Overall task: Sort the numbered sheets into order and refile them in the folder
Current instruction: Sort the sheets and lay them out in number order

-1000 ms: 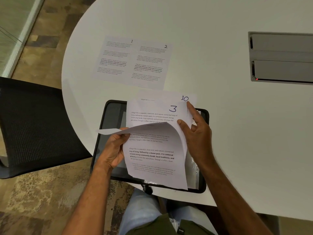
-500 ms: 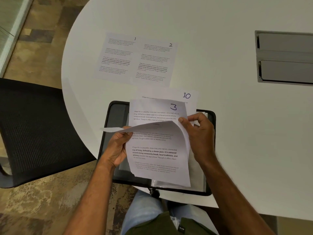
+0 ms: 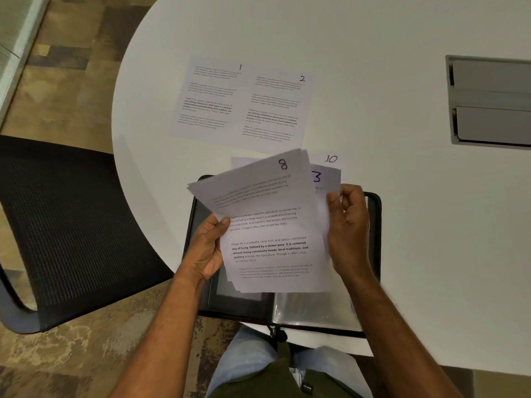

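Left hand (image 3: 208, 248) grip curled round the left edge of the sheet stack (image 3: 273, 239), thumb on top; top sheet 8 (image 3: 258, 183) fanned up and left. Right hand (image 3: 346, 225) grip pinches right edge of sheet 3 (image 3: 324, 179), fingers curled. Stack held above the open black folder (image 3: 244, 303) at the near table (image 3: 373, 196) edge. Sheet 10 (image 3: 330, 160) lies behind the stack. Sheets 1 (image 3: 212, 96) and 2 (image 3: 275, 110) flat side by side, farther back on the table.
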Demonstrator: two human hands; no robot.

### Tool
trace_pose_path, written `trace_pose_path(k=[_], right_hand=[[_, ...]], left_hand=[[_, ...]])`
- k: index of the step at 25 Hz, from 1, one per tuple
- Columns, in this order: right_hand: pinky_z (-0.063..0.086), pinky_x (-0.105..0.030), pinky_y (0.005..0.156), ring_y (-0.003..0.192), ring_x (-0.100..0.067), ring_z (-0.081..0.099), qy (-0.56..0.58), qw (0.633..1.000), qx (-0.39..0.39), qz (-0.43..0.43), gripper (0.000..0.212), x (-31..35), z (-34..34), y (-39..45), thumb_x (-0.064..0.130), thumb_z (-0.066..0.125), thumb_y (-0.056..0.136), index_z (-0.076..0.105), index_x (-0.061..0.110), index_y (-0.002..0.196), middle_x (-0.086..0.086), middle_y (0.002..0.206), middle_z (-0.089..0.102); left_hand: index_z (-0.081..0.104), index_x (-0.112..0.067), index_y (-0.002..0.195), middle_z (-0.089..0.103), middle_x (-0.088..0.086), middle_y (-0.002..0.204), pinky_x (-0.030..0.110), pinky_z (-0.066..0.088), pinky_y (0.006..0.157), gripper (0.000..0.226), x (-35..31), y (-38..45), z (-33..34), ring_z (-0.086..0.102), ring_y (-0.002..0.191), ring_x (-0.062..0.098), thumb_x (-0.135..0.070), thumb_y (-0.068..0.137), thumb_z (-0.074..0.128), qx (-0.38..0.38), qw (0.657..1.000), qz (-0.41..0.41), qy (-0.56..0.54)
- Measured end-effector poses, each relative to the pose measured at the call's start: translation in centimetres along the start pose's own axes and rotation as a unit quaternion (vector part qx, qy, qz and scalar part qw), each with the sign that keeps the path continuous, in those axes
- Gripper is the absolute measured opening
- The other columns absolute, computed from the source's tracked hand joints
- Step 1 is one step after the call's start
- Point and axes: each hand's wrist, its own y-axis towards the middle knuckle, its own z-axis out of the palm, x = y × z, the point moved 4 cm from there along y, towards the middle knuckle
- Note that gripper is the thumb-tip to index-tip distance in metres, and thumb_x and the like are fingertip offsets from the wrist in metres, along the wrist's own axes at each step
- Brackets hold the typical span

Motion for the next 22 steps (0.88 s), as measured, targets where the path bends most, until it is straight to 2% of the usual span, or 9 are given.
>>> trace_pose_path(k=[6, 8, 11, 14, 15, 18, 22], right_hand=[[0.049, -0.011, 0.061, 0.073, 0.005, 0.063, -0.027, 0.996, 0.06, -0.059, 0.01, 1.7, 1.3, -0.4, 0.011, 0.041, 0.112, 0.047, 0.004, 0.114, 0.006, 0.1, 0.065], [0.048, -0.01, 0.06, 0.071, 0.007, 0.062, -0.031, 0.995, 0.075, -0.065, 0.01, 2.5, 1.5, -0.5, 0.01, 0.04, 0.111, 0.047, 0.004, 0.115, 0.006, 0.099, 0.064], [0.047, -0.009, 0.06, 0.072, 0.007, 0.061, -0.028, 0.993, 0.082, -0.081, 0.007, 3.8, 1.5, -0.5, 0.008, 0.04, 0.111, 0.047, 0.006, 0.113, 0.004, 0.096, 0.062], [0.044, -0.006, 0.06, 0.07, 0.008, 0.059, -0.037, 0.992, 0.062, -0.106, 0.007, 4.9, 1.3, -0.7, 0.004, 0.04, 0.11, 0.046, 0.007, 0.109, 0.001, 0.093, 0.061], [0.043, -0.005, 0.06, 0.069, 0.008, 0.059, -0.043, 0.991, 0.053, -0.113, 0.007, 5.2, 1.2, -0.7, 0.004, 0.04, 0.11, 0.046, 0.007, 0.108, 0.004, 0.091, 0.061], [0.045, -0.007, 0.061, 0.071, 0.01, 0.058, -0.053, 0.991, 0.037, -0.115, 0.005, 5.4, 0.8, -0.3, 0.009, 0.039, 0.112, 0.044, 0.009, 0.112, 0.03, 0.087, 0.061], [0.046, -0.014, 0.064, 0.073, 0.01, 0.054, -0.076, 0.985, -0.045, -0.145, 0.002, 5.9, -1.6, 1.0, 0.016, 0.042, 0.112, 0.044, 0.016, 0.113, 0.033, 0.086, 0.057]], left_hand=[[0.049, -0.01, 0.151, 0.059, 0.02, 0.146, 0.049, 0.049, 0.109, 0.045, 0.3, 0.6, -0.3, 0.059, 0.132, 0.034, -0.004, 0.106, 0.046, 0.024, 0.999, -0.023, -0.001], [0.052, -0.007, 0.148, 0.06, 0.021, 0.144, 0.046, 0.052, 0.107, 0.042, 0.3, 0.5, -0.1, 0.063, 0.127, 0.032, -0.007, 0.107, 0.045, 0.033, 0.998, -0.044, -0.012], [0.069, -0.008, 0.13, 0.065, 0.022, 0.137, 0.044, 0.058, 0.1, 0.035, 0.2, 0.5, 0.3, 0.069, 0.119, 0.031, -0.01, 0.103, 0.048, 0.027, 0.998, -0.058, -0.024], [0.071, -0.01, 0.128, 0.065, 0.023, 0.137, 0.046, 0.056, 0.102, 0.034, 0.1, 0.4, 1.0, 0.069, 0.119, 0.032, -0.012, 0.099, 0.053, 0.031, 0.998, -0.056, -0.024], [0.07, -0.01, 0.129, 0.065, 0.022, 0.137, 0.047, 0.055, 0.102, 0.035, 0.0, 0.5, 1.3, 0.069, 0.119, 0.032, -0.012, 0.098, 0.053, 0.032, 0.998, -0.055, -0.024], [0.069, -0.01, 0.13, 0.065, 0.022, 0.137, 0.047, 0.056, 0.101, 0.036, -0.3, 0.9, 1.7, 0.069, 0.118, 0.032, -0.013, 0.098, 0.054, 0.03, 0.998, -0.049, -0.034], [0.063, -0.008, 0.136, 0.064, 0.021, 0.139, 0.049, 0.053, 0.103, 0.037, -0.8, 1.2, 0.7, 0.067, 0.12, 0.031, -0.013, 0.101, 0.054, -0.005, 0.998, -0.027, -0.05]])
